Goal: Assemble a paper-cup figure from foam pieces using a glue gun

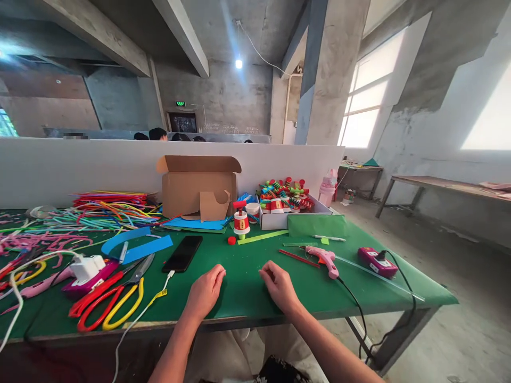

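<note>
My left hand (205, 293) rests on the green table, fingers curled closed, and nothing shows in it. Opposite it lies my right hand (279, 288), also curled closed with no object visible. A black phone (183, 254) on a white cable is nearest my left hand. Beyond both hands stands a small red-and-white paper-cup figure (241, 221), upright, with a red top and dark coiled arms. A red bottle cap (231, 241) and a light green strip (263, 236) lie by it. The pink glue gun (324, 259) is to the right of my right hand.
Scissors (138, 276), a purple power socket (90, 279) and pipe cleaners (115, 210) cover the left side. At the back are an open cardboard box (197, 186) and a white box (275, 222) of finished figures. Another purple socket (377, 261) sits right, its black cord hanging over the edge.
</note>
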Demonstrator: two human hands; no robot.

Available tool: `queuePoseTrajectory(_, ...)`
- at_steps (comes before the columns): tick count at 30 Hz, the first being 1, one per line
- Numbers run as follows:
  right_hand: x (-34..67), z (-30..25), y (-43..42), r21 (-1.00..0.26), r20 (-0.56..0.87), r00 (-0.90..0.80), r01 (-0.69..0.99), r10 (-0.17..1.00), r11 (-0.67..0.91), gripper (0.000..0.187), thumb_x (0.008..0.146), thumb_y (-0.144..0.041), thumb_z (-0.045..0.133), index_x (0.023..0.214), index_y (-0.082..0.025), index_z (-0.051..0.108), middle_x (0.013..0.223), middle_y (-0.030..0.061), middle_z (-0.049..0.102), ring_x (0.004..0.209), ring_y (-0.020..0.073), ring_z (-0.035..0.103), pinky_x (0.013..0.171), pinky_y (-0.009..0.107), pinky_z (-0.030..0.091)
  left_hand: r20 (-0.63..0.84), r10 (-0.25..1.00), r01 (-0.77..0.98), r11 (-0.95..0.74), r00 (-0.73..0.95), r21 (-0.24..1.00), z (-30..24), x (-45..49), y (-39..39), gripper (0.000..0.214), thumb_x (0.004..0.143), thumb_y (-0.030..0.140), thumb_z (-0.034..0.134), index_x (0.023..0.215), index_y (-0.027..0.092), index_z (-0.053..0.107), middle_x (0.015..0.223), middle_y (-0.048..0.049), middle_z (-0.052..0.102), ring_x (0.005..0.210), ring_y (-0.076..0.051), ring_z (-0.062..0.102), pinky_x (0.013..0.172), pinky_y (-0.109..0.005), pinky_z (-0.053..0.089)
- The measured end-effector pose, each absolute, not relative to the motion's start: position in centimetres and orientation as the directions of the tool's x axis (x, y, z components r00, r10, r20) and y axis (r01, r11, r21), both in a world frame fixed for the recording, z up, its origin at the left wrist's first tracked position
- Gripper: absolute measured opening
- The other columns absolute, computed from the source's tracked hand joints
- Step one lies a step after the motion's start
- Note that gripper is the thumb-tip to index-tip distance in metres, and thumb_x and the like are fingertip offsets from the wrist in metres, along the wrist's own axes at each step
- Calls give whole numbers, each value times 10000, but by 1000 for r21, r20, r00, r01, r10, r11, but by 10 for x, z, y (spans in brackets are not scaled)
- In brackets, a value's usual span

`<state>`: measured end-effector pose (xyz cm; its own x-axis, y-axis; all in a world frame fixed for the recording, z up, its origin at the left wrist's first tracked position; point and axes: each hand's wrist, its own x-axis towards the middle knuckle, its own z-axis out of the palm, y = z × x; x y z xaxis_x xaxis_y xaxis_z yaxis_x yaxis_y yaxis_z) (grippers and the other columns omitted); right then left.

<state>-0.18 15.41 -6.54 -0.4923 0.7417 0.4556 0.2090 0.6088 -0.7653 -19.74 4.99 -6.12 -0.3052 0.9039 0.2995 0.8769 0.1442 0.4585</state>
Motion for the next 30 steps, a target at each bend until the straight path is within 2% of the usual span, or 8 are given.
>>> queuePoseTrajectory(3, -2, -67, 154, -725, 492, -488, 230, 721, 650, 238, 870, -326, 564, 659, -217, 549, 655, -4, 586, 661, 159, 542, 654, 261, 426, 284, 910, 872, 144, -302, 467, -63, -199, 49, 224, 927, 297, 327, 872, 252, 540, 693, 4, 651, 630, -176, 614, 588, -250, 348)
queuePoseTrajectory(7, 0, -68, 149, -696, 535, -438, 256, 722, 671, 102, 851, -190, 596, 758, -210, 633, 788, 28, 666, 790, 177, 607, 754, 280, 464, 344, 901, 887, 86, -264, 454, -68, -202, 48, 261, 896, 353, 355, 817, 253, 583, 787, -11, 704, 686, -180, 643, 630, -249, 413)
queuePoseTrajectory(11, 22, -63, 154, -660, 509, -432, 359, 745, 660, 104, 849, -171, 606, 787, -213, 679, 796, 30, 710, 792, 183, 639, 790, 294, 473, 366, 899, 884, 47, -240, 464, -69, -206, 47, 298, 887, 397, 366, 797, 260, 615, 812, -8, 728, 680, -178, 647, 621, -244, 442)
queuePoseTrajectory(15, 77, -40, 190, -600, 448, -264, 619, 854, 506, 150, 852, -202, 581, 787, -221, 715, 835, 31, 746, 817, 192, 664, 774, 283, 490, 370, 901, 874, 23, -228, 485, -67, -207, 45, 304, 878, 424, 383, 793, 262, 626, 822, -14, 736, 683, -186, 654, 619, -245, 457)
queuePoseTrajectory(20, 145, 2, 262, -532, 403, -108, 780, 909, 329, 220, 875, -235, 519, 866, -179, 732, 827, 53, 746, 768, 197, 650, 696, 277, 462, 390, 889, 869, 17, -240, 495, -67, -207, 45, 289, 860, 427, 401, 777, 270, 628, 794, -6, 737, 661, -188, 649, 609, -241, 459)
queuePoseTrajectory(25, 151, 18, 314, -442, 306, -173, 845, 936, 301, 71, 804, -174, 666, 793, -160, 734, 820, 61, 734, 836, 219, 662, 734, 286, 478, 371, 894, 855, 25, -251, 518, -72, -210, 46, 294, 843, 458, 425, 799, 269, 645, 825, -11, 746, 652, -194, 652, 571, -243, 453)
queuePoseTrajectory(27, 137, 14, 329, -433, 282, -231, 835, 931, 339, 153, 845, -247, 684, 969, -161, 712, 1003, 69, 712, 913, 226, 656, 792, 328, 521, 364, 895, 852, 32, -257, 523, -73, -211, 47, 305, 841, 467, 425, 803, 265, 651, 834, -16, 745, 638, -194, 649, 561, -247, 452)
queuePoseTrajectory(30, 113, 4, 347, -441, 331, -282, 798, 901, 412, 285, 968, -330, 540, 1183, -161, 616, 1244, 68, 603, 1049, 236, 625, 883, 397, 533, 353, 897, 852, 47, -266, 522, -76, -212, 48, 313, 848, 463, 418, 804, 262, 654, 848, -21, 744, 643, -194, 651, 563, -248, 454)
